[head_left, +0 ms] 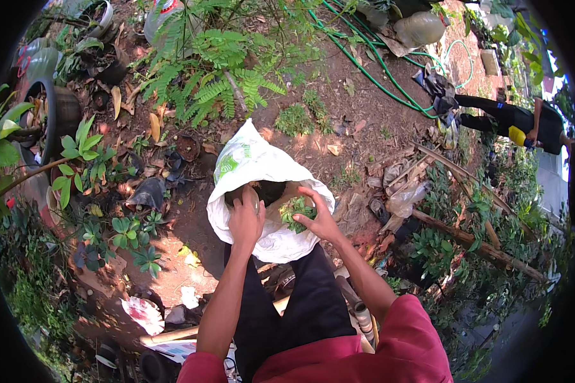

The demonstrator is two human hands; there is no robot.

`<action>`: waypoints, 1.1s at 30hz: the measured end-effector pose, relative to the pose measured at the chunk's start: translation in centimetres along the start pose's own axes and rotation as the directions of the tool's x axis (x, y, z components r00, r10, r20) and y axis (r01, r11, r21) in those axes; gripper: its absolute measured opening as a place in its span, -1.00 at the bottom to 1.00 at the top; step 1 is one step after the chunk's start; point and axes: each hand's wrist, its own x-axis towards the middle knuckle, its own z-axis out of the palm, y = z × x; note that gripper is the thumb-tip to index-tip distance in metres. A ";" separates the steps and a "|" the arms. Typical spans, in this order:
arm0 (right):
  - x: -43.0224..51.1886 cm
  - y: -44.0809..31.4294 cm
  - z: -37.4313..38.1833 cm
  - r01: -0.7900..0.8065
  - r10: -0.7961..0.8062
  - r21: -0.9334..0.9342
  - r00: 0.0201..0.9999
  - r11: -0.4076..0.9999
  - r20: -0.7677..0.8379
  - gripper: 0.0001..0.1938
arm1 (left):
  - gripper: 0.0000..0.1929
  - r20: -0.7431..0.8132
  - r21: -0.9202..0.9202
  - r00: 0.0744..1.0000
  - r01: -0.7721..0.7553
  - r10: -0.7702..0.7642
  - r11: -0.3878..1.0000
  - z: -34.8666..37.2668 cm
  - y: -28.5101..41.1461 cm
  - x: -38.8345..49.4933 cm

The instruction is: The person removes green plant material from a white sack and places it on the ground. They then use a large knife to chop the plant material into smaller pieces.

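A white woven sack [278,244] with green print stands open-mouthed against my knees. Dark material [270,191] shows inside its mouth. My left hand [247,215] reaches into the left side of the opening; its fingertips are partly lost in the shade, and whether they grip anything is unclear. At the right side of the mouth, my right hand [320,218] holds a small clump of green leafy plants [297,213] between thumb and fingers. Low green plants [294,119] grow in the soil just beyond the sack.
A leafy shrub [235,62] rises beyond the sack. A green hose [388,72] curves over the soil. Wooden poles [479,246] and plastic scraps [409,198] lie at right. Another person [517,119] stands farther right. Pots [62,112] line the left.
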 end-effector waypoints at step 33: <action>20.4 38.5 0.0 0.185 0.795 0.981 0.586 0.056 -0.156 -0.37 | -0.60 -0.100 0.279 0.989 0.134 -0.110 0.951 -0.5 2.5 -2.2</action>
